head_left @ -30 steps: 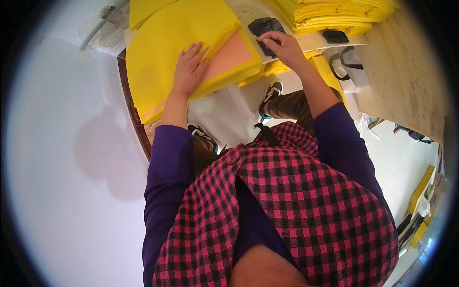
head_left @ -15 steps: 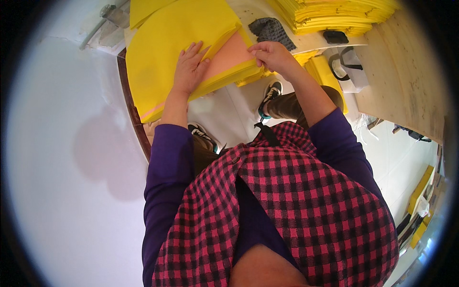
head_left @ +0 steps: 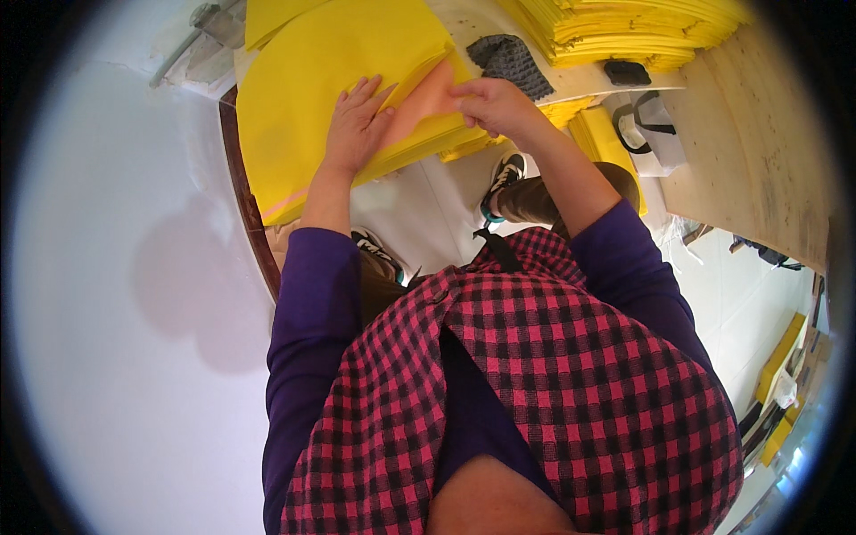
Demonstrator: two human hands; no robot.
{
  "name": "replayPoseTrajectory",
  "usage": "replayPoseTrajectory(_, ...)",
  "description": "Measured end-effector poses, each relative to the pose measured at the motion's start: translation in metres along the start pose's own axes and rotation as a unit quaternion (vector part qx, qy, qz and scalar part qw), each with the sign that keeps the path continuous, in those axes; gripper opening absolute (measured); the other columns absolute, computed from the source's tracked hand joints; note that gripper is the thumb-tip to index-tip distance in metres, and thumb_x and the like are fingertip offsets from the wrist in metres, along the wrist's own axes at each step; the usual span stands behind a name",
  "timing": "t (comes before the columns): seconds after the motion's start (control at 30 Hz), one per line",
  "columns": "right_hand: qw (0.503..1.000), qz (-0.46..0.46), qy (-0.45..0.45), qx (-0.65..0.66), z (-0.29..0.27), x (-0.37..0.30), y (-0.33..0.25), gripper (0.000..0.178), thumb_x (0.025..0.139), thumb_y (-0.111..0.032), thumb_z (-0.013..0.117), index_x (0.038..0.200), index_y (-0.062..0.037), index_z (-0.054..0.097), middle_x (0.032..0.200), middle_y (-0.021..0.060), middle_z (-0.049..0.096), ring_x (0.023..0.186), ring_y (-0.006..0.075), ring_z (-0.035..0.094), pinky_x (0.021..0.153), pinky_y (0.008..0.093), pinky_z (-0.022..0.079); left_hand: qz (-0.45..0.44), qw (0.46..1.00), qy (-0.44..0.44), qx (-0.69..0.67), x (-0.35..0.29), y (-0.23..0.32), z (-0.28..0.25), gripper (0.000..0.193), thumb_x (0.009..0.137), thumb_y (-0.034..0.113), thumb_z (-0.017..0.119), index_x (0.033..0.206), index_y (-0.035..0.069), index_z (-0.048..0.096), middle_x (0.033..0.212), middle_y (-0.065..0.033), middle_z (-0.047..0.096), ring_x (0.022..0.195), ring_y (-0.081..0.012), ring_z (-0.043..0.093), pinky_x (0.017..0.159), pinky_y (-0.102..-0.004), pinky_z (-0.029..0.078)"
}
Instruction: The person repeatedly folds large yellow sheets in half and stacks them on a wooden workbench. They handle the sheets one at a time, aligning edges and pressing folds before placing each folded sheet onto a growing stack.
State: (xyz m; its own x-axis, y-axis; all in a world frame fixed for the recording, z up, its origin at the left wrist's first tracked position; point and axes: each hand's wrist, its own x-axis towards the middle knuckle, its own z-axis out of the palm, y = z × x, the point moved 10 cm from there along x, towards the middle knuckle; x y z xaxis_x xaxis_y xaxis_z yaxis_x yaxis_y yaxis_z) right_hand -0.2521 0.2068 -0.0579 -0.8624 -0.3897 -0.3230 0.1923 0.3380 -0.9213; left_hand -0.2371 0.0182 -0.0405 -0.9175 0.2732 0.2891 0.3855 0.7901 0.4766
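Note:
A stack of yellow sheets, cloth-like or felt-like, lies on the table in front of me. Its top yellow sheet [head_left: 312,98] is folded back at the right corner, and a salmon-orange sheet [head_left: 419,107] shows beneath it. My left hand [head_left: 357,127] rests on the top sheet near the folded edge, fingers spread and open. At the orange sheet's right end, my right hand [head_left: 499,109] is closed, thumb and forefinger pinching its edge. That orange piece bulges up slightly between my two hands. The fingertips' exact grip is partly hidden.
Beyond my right hand lie a crumpled dark grey cloth [head_left: 510,64] and a black flat object [head_left: 627,72]. A tall pile of yellow sheets [head_left: 624,31] stands at far right, above a white bag [head_left: 649,134] with black handles. A wooden panel [head_left: 758,143] borders the right; a white wall [head_left: 134,267] the left.
My right hand has moved a little left with the orange sheet's edge, and the orange sheet now buckles upward. My left hand has stayed almost in place.

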Motion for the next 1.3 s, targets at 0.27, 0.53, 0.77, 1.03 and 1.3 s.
replayPoseTrajectory(0.27, 0.920, -0.162, 0.117, -0.337, 0.007, -0.004, -0.045, 0.055, 0.071, -0.036, 0.070, 0.117, -0.0089, 0.058, 0.086, 0.0129, 0.066, 0.083, 0.0289, 0.064, 0.068, 0.0382, 0.051, 0.015, 1.000, 0.027, -0.001, 0.000, 0.001, -0.003, 0.039, 0.090, 0.032, 0.052, 0.126, 0.017, 0.057, 0.137, -0.0115, 0.046, 0.132, -0.0316, 0.036, 0.109, -0.0479, 0.022)
replayPoseTrajectory(0.53, 0.849, -0.156, 0.143, -0.484, 0.024, -0.010, -0.073, 0.052, 0.074, -0.039, 0.068, 0.115, -0.0146, 0.047, 0.086, 0.0104, 0.067, 0.079, 0.0315, 0.066, 0.064, 0.0420, 0.052, 0.005, 1.000, -0.001, 0.016, 0.000, 0.000, 0.000, 0.041, 0.093, 0.032, 0.049, 0.125, 0.007, 0.055, 0.143, -0.0062, 0.041, 0.135, -0.0271, 0.031, 0.112, -0.0442, 0.018)
replayPoseTrajectory(0.77, 0.826, -0.264, 0.207, -0.453, 0.023, -0.015, -0.084, 0.034, 0.077, -0.025, 0.064, 0.104, -0.0104, 0.052, 0.084, 0.0112, 0.066, 0.076, 0.0306, 0.065, 0.062, 0.0410, 0.051, 0.007, 1.000, 0.010, 0.008, 0.000, 0.001, -0.001, 0.041, 0.092, 0.034, 0.049, 0.123, 0.007, 0.056, 0.141, -0.0074, 0.042, 0.134, -0.0277, 0.032, 0.111, -0.0449, 0.020)
replayPoseTrajectory(1.03, 0.786, -0.374, 0.247, -0.425, 0.011, -0.021, -0.104, 0.008, 0.078, -0.017, 0.063, 0.087, -0.0168, 0.064, 0.085, 0.0023, 0.057, 0.083, 0.0243, 0.060, 0.066, 0.0354, 0.050, 0.005, 1.000, 0.014, -0.014, 0.001, 0.003, -0.004, 0.044, 0.090, 0.043, 0.050, 0.126, 0.019, 0.057, 0.138, -0.0136, 0.045, 0.133, -0.0322, 0.035, 0.110, -0.0476, 0.021)
replayPoseTrajectory(1.3, 0.809, -0.350, 0.239, -0.407, 0.001, -0.006, -0.114, 0.011, 0.081, -0.024, 0.061, 0.086, -0.0175, 0.068, 0.090, 0.0033, 0.057, 0.089, 0.0233, 0.059, 0.071, 0.0359, 0.050, 0.024, 0.999, 0.002, -0.035, -0.001, 0.005, -0.006, 0.049, 0.086, 0.045, 0.055, 0.125, 0.016, 0.058, 0.139, -0.0163, 0.043, 0.134, -0.0329, 0.031, 0.111, -0.0472, 0.018)
